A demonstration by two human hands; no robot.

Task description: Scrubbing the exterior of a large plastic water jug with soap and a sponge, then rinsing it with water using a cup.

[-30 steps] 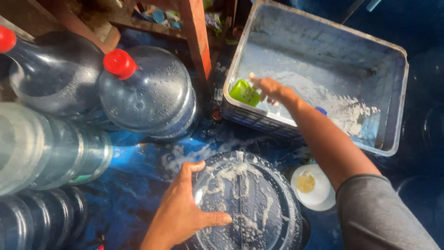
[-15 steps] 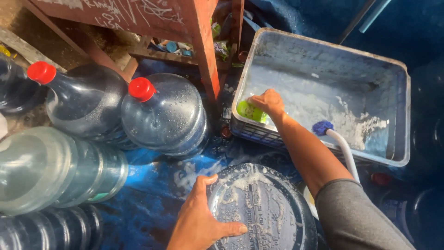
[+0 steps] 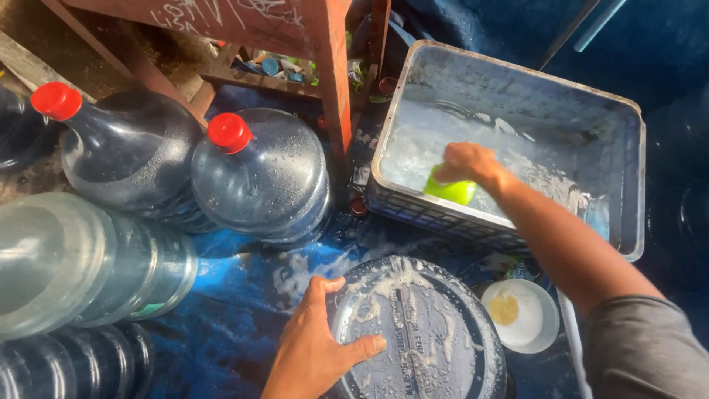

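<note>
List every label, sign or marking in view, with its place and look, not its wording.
Scrawled marks: white, handwritten, on the red wooden stand at top.
Raised lettering: moulded into the soapy blue jug bottom under the left hand.
Label strip: teal, on the clear jug lying at left.
No screens or packages.

A wet blue tarp (image 3: 229, 325) carries water jugs (image 3: 262, 177), a grey crate (image 3: 517, 96) and a white bowl (image 3: 528, 318).

I see the left hand (image 3: 314, 347) flat on a soapy upturned jug base (image 3: 421, 332) — fingers spread. Right hand (image 3: 467, 162) grips a green sponge (image 3: 452, 191) inside the grey crate (image 3: 509, 81) of sudsy water. Two red-capped jugs (image 3: 258, 177) stand left — beside a white bowl (image 3: 523, 316).
</note>
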